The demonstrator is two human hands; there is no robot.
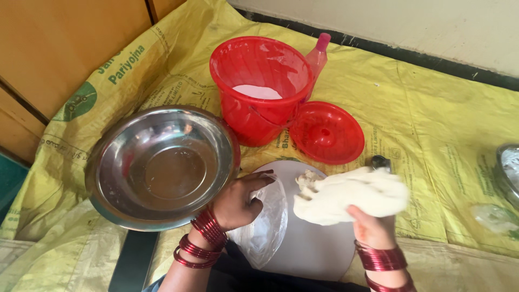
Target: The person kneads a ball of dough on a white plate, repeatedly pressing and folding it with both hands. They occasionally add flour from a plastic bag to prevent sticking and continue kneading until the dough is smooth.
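While right hand point(373, 227) grips dough point(351, 197), red bucket point(254, 113) w/ flour point(257, 92).

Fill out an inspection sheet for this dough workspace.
Surface: yellow printed sheet covering the floor.
Job's things: dough lump over a round white board; clear plastic sheet on the board.
Clutter: empty steel bowl, red bucket with white flour, red lid, pink-capped bottle.
Grippers: right hand holds the dough; left hand rests on the plastic sheet.
Cables: nothing seen.
Surroundings: wooden panels, pale wall.
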